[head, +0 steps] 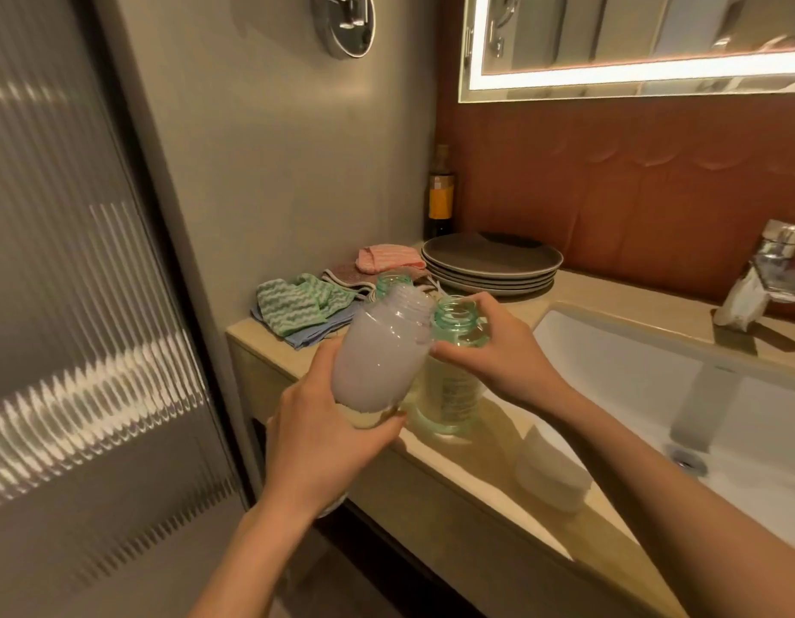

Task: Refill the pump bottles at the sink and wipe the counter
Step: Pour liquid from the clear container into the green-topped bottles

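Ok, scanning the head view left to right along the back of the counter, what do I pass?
Green zigzag cloths → pink cloth → stack of plates → faucet. The dark bottle stands behind the plates' left edge, so I left it out.

Both forearms extend forward, left hand (315, 434) and right hand (491, 350) gripping.

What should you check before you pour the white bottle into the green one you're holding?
1. Mouth of the green bottle open: ok.
2. The right hand holds its neck, bottle upright on the counter: ok.
3. The left hand grips the white bottle: ok.
4. White mouth above green mouth: not ok, it is beside it.
5. Room left inside: cannot tell.
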